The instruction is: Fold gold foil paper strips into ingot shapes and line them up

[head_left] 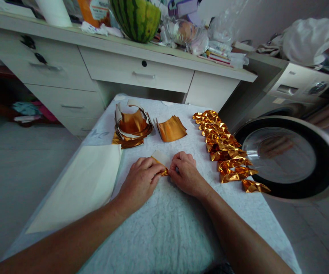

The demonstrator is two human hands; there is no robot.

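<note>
A small sheet of gold foil paper, its pale back partly showing, lies between my hands on the cloth-covered table. My left hand is closed on its left side, the fingers pinching a folded gold edge. At the right end of that fold, my right hand pinches with thumb and curled fingers. Just beyond them sits a short stack of gold foil sheets. A larger, curling pile of gold foil sheets is at the back left. Rows of folded gold foil pieces line the right side.
A large white paper sheet covers the table's left part. The open washing machine door stands close against the right edge. Behind, a white desk carries a cut watermelon, plastic bags and other clutter.
</note>
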